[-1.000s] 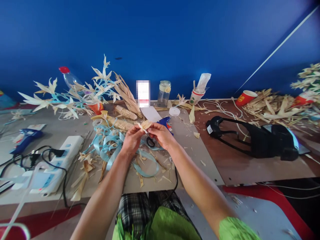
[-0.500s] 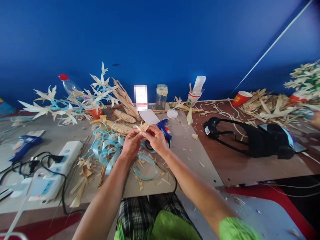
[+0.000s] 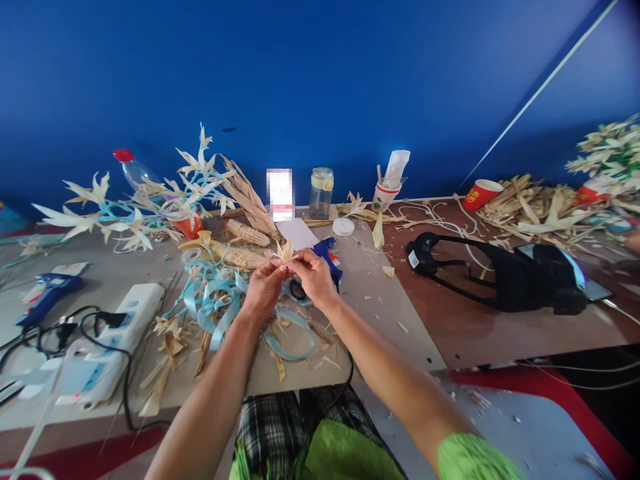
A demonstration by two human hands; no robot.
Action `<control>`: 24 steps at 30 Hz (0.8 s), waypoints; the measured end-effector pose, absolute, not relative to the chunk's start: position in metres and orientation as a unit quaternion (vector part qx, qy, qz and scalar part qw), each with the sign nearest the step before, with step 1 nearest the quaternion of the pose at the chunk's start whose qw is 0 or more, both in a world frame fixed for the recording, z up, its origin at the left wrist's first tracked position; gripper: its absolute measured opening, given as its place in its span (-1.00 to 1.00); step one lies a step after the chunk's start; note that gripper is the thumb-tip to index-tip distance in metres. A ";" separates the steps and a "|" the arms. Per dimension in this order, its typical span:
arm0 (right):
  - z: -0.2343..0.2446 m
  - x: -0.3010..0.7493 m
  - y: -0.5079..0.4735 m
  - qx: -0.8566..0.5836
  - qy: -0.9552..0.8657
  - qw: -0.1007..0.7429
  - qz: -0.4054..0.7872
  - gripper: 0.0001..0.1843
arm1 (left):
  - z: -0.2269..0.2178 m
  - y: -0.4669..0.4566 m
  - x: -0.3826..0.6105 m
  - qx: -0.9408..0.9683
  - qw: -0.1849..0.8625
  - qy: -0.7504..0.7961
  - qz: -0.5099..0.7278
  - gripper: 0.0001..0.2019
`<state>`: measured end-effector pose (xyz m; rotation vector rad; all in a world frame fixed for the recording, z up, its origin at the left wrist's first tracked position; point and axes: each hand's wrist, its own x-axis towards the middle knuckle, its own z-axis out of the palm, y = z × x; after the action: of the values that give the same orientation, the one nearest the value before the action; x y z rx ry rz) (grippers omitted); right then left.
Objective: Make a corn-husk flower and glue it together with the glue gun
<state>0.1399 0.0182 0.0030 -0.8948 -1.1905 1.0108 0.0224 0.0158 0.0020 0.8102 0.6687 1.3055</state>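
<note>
My left hand (image 3: 266, 283) and my right hand (image 3: 314, 272) meet over the middle of the table, both pinching the base of a small pale corn husk flower (image 3: 285, 251). Its petals point up above my fingertips, and its lower end is hidden by them. Just under and left of my hands lies a tangle of light blue ribbon (image 3: 213, 300). Corn cobs (image 3: 235, 255) rest behind my left hand. A blue glue gun (image 3: 327, 257) lies close behind my right hand, partly covered by it.
Husk flowers on blue stems (image 3: 135, 213) stand at the left. A white power strip (image 3: 127, 333) with black cords and another blue glue gun (image 3: 50, 293) lie nearer. At the back are a clear jar (image 3: 321, 193) and a cup (image 3: 386, 195). A black headset (image 3: 520, 280) lies right.
The husk flower has turned more upright between my fingers. Both hands stay in nearly the same place, still pinching it. The view has shifted very slightly.
</note>
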 end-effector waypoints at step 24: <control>0.008 0.141 0.013 -0.371 -0.555 0.603 0.437 -0.89 | 0.006 0.013 0.015 0.385 0.682 0.288 0.551 -0.84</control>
<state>0.1406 0.0132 0.0079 -0.8592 -1.2845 1.0114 0.0154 0.0133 0.0056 0.8649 0.6472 1.2364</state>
